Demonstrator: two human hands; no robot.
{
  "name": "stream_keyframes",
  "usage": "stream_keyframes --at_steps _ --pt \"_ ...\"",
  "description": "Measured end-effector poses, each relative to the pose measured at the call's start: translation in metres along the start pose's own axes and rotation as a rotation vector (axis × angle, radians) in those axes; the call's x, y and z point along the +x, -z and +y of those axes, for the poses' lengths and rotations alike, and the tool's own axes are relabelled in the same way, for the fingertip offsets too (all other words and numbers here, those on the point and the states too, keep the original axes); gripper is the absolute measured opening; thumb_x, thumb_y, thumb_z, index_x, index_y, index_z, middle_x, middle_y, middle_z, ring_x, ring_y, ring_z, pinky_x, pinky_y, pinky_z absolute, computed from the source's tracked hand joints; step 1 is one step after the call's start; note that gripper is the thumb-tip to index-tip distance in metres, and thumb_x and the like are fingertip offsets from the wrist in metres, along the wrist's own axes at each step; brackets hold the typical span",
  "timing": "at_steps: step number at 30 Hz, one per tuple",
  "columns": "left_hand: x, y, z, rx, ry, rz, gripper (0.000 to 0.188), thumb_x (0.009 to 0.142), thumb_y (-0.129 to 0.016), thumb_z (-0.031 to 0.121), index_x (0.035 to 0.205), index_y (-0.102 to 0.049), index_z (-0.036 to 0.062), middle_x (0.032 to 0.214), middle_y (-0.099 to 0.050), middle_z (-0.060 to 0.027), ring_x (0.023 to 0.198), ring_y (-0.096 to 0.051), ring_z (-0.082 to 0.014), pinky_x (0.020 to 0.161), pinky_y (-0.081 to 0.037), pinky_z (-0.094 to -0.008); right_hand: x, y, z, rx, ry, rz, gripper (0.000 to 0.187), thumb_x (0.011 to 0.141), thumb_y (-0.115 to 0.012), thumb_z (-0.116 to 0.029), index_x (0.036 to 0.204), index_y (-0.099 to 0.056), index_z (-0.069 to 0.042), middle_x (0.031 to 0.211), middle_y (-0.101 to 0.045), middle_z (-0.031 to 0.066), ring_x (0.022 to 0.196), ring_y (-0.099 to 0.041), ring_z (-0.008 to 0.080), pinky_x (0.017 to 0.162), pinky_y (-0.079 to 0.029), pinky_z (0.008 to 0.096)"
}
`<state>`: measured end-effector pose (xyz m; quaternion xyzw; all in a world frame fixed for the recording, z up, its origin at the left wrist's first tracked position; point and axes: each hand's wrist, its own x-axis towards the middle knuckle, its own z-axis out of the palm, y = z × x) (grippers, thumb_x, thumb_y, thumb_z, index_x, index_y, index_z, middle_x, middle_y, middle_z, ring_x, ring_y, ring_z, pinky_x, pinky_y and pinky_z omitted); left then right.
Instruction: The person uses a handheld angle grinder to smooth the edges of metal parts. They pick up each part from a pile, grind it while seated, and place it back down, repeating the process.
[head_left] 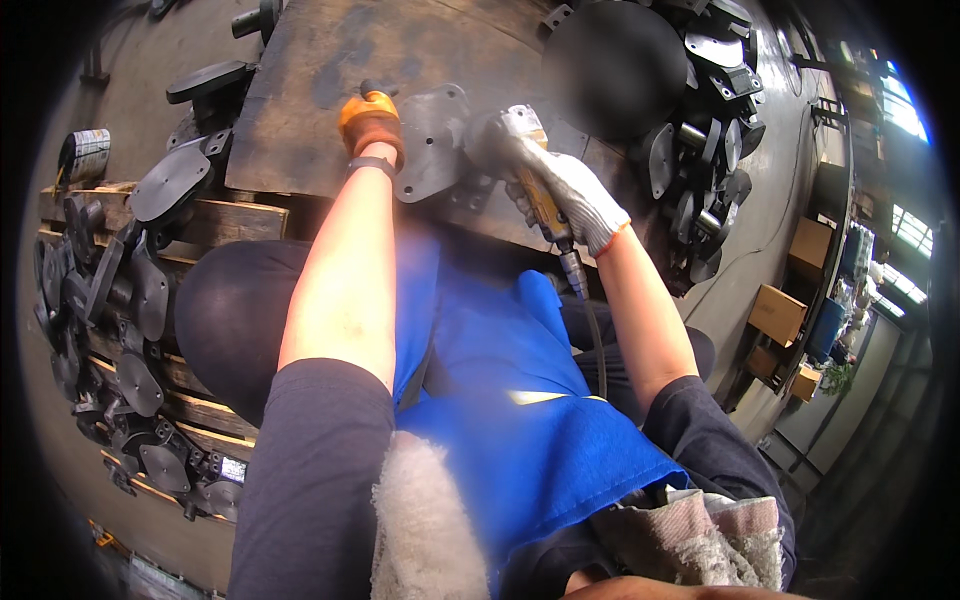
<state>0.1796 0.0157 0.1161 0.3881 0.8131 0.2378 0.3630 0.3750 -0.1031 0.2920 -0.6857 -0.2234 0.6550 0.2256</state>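
A grey metal plate part (432, 140) with several holes lies on the dark worktable. My left hand (371, 124), in an orange glove, is closed at the plate's left edge. A dark end pokes out above the fist; what lies inside the fingers is mostly hidden. My right hand (572, 195), in a white knit glove, is wrapped round a yellow and grey handheld grinder (543, 205). The grinder's blurred head is by the plate's right side, and I cannot tell whether they touch. From its lower end a hose (592, 320) runs down toward my lap.
The brown worktable top (300, 130) has a large dark round disc (615, 70) at its far right. Dark metal parts (705, 150) crowd the right side. More parts (140, 290) lie on a wooden pallet (240, 220) at left. Cardboard boxes (777, 314) stand far right.
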Motion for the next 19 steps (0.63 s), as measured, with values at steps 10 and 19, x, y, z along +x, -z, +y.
stream_keyframes --at_steps 10,19 --pt "-0.010 0.008 0.013 0.015 0.031 0.041 0.060 0.099 -0.041 0.047 0.092 -0.074 -0.0025 0.098 -0.070 -0.0267 0.099 -0.066 -0.0446 0.088 -0.052 -0.0458 -0.001 -0.016 -0.024 -0.158 -0.165 0.093 0.053 0.091 -0.061 -0.057 0.096 -0.065 -0.004 0.075 -0.063 0.0065 0.054 -0.057 0.0145 0.046 -0.045 0.0279" --pt "-0.009 0.005 0.008 0.016 0.034 0.065 0.061 0.098 -0.043 0.049 0.102 -0.072 -0.0039 0.104 -0.069 -0.0284 0.103 -0.065 -0.0450 0.091 -0.052 -0.0458 0.007 -0.006 0.001 -0.096 -0.102 0.048 0.052 0.092 -0.062 -0.055 0.111 -0.064 -0.006 0.079 -0.064 0.0073 0.057 -0.058 0.0153 0.050 -0.048 0.0266"
